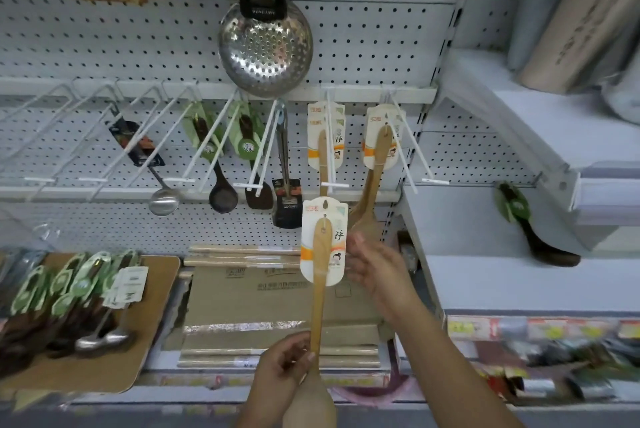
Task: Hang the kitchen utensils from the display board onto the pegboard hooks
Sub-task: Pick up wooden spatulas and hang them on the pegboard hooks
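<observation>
My left hand (282, 374) grips the lower handle of a light wooden spoon (320, 296), held upright with its white and orange card at the top. Just right of that card my right hand (372, 263) hovers with relaxed fingers, close to the card's edge. The card's hole sits just below the tip of a white hook (334, 185). Two matching wooden spoons hang behind on the pegboard (363, 46). More utensils with green cards (74, 284) lie on the wooden display board (145, 334) at lower left.
A steel skimmer (265, 50) hangs above. A ladle, dark spoons and a black spatula hang on hooks to the left; several empty white hooks jut out far left. Cardboard boxes (270, 306) lie below. A dark spoon (533, 230) rests on the right shelf.
</observation>
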Motion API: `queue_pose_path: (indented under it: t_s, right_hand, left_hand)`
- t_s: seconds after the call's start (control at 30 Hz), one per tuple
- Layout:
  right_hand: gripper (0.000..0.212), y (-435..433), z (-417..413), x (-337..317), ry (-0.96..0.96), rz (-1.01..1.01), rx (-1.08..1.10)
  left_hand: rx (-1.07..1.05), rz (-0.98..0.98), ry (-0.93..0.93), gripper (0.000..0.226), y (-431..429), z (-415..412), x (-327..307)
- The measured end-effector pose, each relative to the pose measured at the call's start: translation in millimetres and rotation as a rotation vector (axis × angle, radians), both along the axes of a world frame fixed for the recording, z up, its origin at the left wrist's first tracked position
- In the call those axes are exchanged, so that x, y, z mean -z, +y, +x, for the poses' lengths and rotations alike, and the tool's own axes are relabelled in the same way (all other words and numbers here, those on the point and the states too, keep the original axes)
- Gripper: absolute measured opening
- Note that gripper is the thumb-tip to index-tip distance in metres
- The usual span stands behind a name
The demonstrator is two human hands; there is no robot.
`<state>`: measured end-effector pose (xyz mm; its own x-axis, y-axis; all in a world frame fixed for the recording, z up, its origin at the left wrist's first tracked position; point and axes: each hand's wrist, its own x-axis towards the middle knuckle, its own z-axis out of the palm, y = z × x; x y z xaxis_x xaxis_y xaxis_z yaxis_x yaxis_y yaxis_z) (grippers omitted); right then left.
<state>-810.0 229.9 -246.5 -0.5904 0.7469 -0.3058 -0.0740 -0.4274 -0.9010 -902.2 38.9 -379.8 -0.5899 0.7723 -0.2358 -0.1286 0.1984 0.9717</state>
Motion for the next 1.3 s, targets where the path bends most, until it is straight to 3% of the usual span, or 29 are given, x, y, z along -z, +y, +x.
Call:
queue_pose_path:
  t_s: [0.13, 0.43, 0.6, 1.0, 1.3]
  right_hand:
    - [0.029, -17.2, 7.1, 2.9, -0.088, 0.121, -0.012]
    - [0.028, -21.8, 11.2, -1.9, -0.141, 0.175, 0.021]
    - [0.02, -20.0, 18.4, -7.5, -0.145, 0.21, 0.092]
    - [0.022, -25.8, 14.9, -23.0, 0.041, 0.207, 0.017]
    - [0.02, -24.5, 10.9, -31.9, 0.046, 0.328, -0.006]
  left_hand:
    - [0.051, 0.012, 0.019, 0.028, 2.9, 5.6, -0.8]
    - [0.078, 0.025, -0.071, 0.029, 5.9, 22.0, -11.4]
    - [0.154, -0.008, 0.059, 0.027, 5.0, 22.3, -19.2]
    - [0.092, 0.049, 0.048, 0.025, 5.3, 23.7, -30.4]
    - [0.052, 0.05, 0.092, 0.026, 5.6, 21.4, -33.8]
